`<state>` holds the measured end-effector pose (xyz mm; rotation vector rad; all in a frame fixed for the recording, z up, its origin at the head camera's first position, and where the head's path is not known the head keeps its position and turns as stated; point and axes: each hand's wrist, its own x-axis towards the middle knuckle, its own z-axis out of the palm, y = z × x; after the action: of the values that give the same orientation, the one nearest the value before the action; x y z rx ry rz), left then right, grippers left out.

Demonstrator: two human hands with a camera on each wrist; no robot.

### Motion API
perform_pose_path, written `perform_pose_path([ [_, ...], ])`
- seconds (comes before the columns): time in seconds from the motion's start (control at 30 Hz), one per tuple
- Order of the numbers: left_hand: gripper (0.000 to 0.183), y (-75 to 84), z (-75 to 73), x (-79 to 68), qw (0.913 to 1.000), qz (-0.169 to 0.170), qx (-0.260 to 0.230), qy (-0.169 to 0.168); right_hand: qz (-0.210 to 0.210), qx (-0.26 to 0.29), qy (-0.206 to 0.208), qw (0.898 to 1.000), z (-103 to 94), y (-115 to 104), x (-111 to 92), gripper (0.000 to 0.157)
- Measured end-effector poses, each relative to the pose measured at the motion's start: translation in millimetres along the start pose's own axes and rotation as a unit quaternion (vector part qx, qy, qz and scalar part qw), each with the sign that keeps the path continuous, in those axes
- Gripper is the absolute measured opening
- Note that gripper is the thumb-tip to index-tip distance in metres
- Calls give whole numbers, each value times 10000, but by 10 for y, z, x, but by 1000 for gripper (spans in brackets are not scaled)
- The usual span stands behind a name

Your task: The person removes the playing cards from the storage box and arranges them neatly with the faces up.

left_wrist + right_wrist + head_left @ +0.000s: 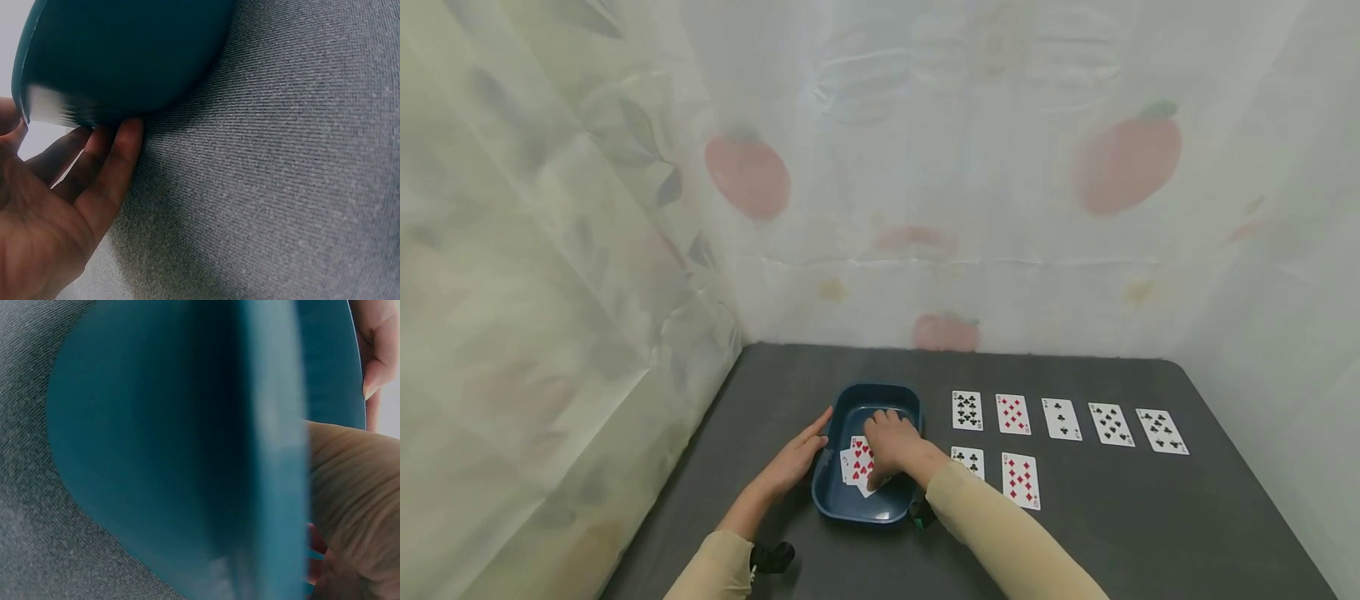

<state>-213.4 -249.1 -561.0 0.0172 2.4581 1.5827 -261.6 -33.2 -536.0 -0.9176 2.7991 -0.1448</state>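
Observation:
A dark blue tray (848,505) stands on the dark table, with several overlapping playing cards in it. A red heart card (859,454) shows on top of them. My right hand (895,446) reaches over the right rim into the tray, its thumb beside the cards. Its palm and fingertips are mostly hidden, so I cannot tell whether it pinches a card. My left hand (793,462) touches the tray's left side. In the left wrist view, its nearly straight fingers (109,165) rest against the outer wall. The right wrist view shows mostly the tray's outside (144,437).
Right of the tray, a row of face-up cards holds a spade or club card (967,411), a diamond card (1013,415) and several black cards. Nearer me lie a partly covered black card (968,460) and another diamond card (1021,482). Patterned curtains (955,200) enclose the table (1135,525).

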Motion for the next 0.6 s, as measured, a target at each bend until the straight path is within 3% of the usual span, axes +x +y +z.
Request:
perform_pose_path([
  [0.3,56,8,11,-1,10000,-14,-61,15,-239,-36,99,9997,-48,-27,-63,90],
  [0.6,56,5,20,-11,10000,30,-35,2,-623,-407,112,9972,-25,-13,-52,82],
])
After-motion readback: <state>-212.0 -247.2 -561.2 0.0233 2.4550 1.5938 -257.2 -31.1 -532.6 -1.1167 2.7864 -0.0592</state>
